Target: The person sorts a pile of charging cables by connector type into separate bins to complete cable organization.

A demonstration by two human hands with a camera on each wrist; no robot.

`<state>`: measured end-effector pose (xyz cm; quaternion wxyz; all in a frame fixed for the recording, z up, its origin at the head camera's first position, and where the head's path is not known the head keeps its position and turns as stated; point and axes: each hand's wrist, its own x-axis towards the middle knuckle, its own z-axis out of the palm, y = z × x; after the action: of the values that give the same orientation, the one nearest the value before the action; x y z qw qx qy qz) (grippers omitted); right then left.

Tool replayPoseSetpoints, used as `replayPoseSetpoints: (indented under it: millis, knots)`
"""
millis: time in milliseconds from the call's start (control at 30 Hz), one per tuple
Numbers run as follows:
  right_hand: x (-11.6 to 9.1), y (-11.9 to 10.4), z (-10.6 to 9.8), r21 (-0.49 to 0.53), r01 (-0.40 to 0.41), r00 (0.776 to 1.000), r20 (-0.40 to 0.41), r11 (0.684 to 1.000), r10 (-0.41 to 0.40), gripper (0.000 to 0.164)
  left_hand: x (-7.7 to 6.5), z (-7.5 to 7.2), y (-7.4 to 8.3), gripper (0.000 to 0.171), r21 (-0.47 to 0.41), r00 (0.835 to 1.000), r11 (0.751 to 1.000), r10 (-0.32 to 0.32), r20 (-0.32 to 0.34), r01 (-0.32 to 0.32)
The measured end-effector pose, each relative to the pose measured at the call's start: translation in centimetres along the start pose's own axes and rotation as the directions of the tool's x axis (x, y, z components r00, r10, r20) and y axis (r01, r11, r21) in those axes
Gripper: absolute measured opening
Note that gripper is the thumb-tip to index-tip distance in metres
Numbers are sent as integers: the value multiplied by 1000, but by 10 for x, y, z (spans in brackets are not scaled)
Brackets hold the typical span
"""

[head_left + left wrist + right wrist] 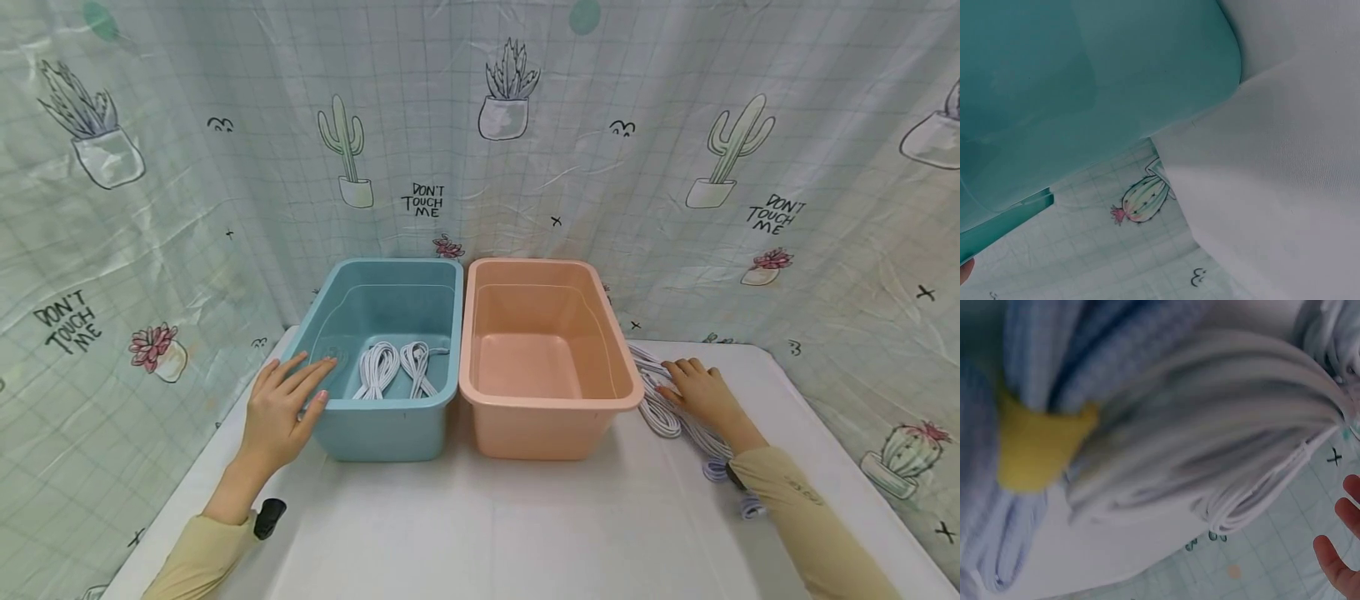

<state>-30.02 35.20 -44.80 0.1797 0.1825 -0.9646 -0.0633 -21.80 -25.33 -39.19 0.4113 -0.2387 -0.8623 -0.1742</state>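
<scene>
My left hand [276, 419] is at the front left corner of the blue bin [378, 437], fingers extended over its rim. In the left wrist view one fingertip [966, 270] shows beside the bin's rim. Two coiled white cables, the left one [378, 367] and the right one [417, 367], lie inside that bin. My right hand [705, 398] hovers over or touches a pile of coiled white cables [662, 417]; contact cannot be told. Its fingers [1330, 559] are spread in the right wrist view, with nothing seen between them. A bluish cable coil [1029, 356] there has a yellow band [1041, 450].
An orange bin [536, 433] stands right beside the blue one, between the hands, with no cables seen in it. Smaller bluish coils [752, 506] lie near the right sleeve. The white table [480, 525] meets a patterned curtain [525, 200] behind and at the sides.
</scene>
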Motion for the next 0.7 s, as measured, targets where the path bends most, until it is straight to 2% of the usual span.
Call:
replayPoseSetpoints:
  millis: [233, 433, 533, 700]
  knots:
    - [-1, -9, 10, 14, 27, 998, 49, 1000, -28, 42, 0, 0, 0, 44, -3, 1000, 1000, -3, 2, 3]
    - [-1, -14, 15, 52, -19, 992, 124, 998, 12, 45, 1, 0, 1, 45, -5, 1000, 1000, -1, 7, 1]
    - [-1, -16, 18, 61, -44, 988, 148, 997, 35, 49, 0, -1, 1, 44, -5, 1000, 1000, -4, 10, 4]
    - [1, -19, 19, 77, -57, 985, 165, 995, 43, 45, -1, -2, 2, 44, -1, 1000, 1000, -9, 19, 9]
